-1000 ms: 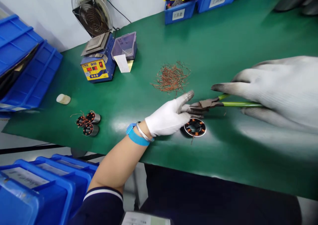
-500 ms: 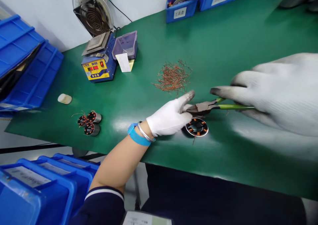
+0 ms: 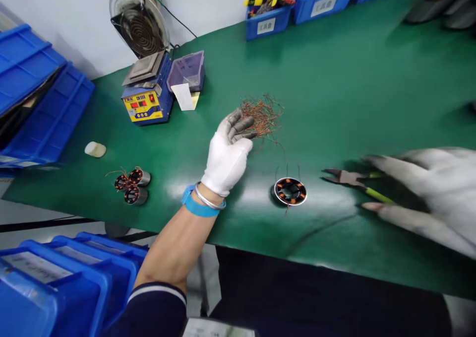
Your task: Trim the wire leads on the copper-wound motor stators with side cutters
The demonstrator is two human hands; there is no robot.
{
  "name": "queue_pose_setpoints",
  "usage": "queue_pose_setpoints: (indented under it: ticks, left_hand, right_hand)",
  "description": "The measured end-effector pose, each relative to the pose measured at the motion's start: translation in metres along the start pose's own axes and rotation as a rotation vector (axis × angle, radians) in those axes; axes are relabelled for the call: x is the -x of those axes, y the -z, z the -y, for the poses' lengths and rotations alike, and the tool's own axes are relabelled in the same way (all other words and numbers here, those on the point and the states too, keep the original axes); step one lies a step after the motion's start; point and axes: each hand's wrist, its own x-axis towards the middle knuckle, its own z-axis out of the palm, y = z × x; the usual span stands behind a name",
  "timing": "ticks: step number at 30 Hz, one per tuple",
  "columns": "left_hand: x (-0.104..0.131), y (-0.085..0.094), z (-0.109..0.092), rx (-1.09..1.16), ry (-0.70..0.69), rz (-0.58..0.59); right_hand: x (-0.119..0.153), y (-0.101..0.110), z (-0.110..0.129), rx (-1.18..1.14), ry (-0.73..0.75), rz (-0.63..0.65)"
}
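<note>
**At the copper scrap heap, wire ends and idle cutters**

Toward twelve o'clock of the green mat [image 3: 334,89], the left hand [image 3: 227,153] is reaching into the near edge of the scrap pile [image 3: 262,114]. Its gloved fingers are curling loosely against the wiry tangle, and I cannot tell whether they are pinching a strand or have let go. The right hand [image 3: 427,193], blurred at three o'clock, is wrapping loosely round the green handles of the cutters [image 3: 347,179], whose dark jaws are pointing toward the stator [image 3: 290,191].

That stator is lying flat and untouched between the hands. It is a steel ring with copper coils inside, and thin leads are sticking out at its twelve and six o'clock.

By my reading, trimmed offcuts are being discarded — the leads are still looking long, so the next move would call for steadying the ring with the left fingers and setting the jaws close to the windings without nicking them.

Three more stators [image 3: 131,184] are clustering at nine o'clock. A blue solder pot [image 3: 147,103] is standing at eleven.
</note>
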Motion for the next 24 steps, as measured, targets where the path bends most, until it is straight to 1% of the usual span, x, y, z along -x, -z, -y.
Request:
queue_pose_setpoints:
  ticks: [2, 3, 4, 5, 7, 8, 9, 10, 11, 13, 16, 17, 18, 19, 21, 24]
  left_hand:
    - [-0.002, 0.003, 0.003, -0.009, -0.042, -0.016]
    - [-0.002, 0.004, 0.005, -0.017, -0.064, -0.028]
    - [-0.004, 0.006, 0.007, -0.027, -0.084, -0.041]
    - [-0.005, 0.008, 0.009, -0.036, -0.102, -0.057]
    - [-0.009, 0.011, 0.012, -0.050, -0.131, -0.091]
    - [-0.011, 0.012, 0.012, -0.057, -0.139, -0.108]
    - [-0.013, 0.013, 0.012, -0.065, -0.144, -0.120]
    - [-0.015, 0.013, 0.012, -0.074, -0.149, -0.134]
    - [-0.016, 0.014, 0.012, -0.083, -0.154, -0.147]
    - [-0.016, 0.013, 0.010, -0.088, -0.166, -0.167]
    - [-0.014, 0.010, 0.009, -0.070, -0.176, -0.175]
    - [-0.014, 0.010, 0.010, -0.067, -0.178, -0.172]
    - [-0.014, 0.009, 0.011, -0.069, -0.182, -0.170]
    - [-0.014, 0.009, 0.013, -0.075, -0.187, -0.168]
    - [-0.015, 0.009, 0.016, -0.095, -0.199, -0.163]
    - [-0.015, 0.011, 0.020, -0.129, -0.202, -0.157]
  right_hand:
    - [-0.013, 0.013, 0.028, -0.034, 0.079, -0.164]
    - [-0.023, 0.020, 0.046, -0.093, 0.224, -0.210]
    - [-0.033, 0.027, 0.064, -0.127, 0.337, -0.216]
    - [-0.044, 0.033, 0.082, -0.143, 0.404, -0.232]
    - [-0.062, 0.036, 0.108, -0.155, 0.423, -0.207]
    - [-0.069, 0.034, 0.113, -0.150, 0.424, -0.215]
    - [-0.074, 0.031, 0.112, -0.152, 0.416, -0.226]
    - [-0.076, 0.028, 0.104, -0.151, 0.379, -0.239]
    - [-0.077, 0.026, 0.089, -0.143, 0.325, -0.250]
    - [-0.073, 0.025, 0.047, -0.094, 0.149, -0.255]
    - [-0.065, 0.019, -0.025, -0.012, -0.128, -0.293]
    - [-0.064, 0.016, -0.044, 0.011, -0.205, -0.302]
    - [-0.062, 0.013, -0.060, 0.058, -0.305, -0.270]
    - [-0.061, 0.011, -0.071, 0.077, -0.397, -0.222]
    - [-0.055, 0.014, -0.083, 0.111, -0.550, -0.146]
    - [-0.038, 0.031, -0.088, 0.058, -0.766, -0.144]
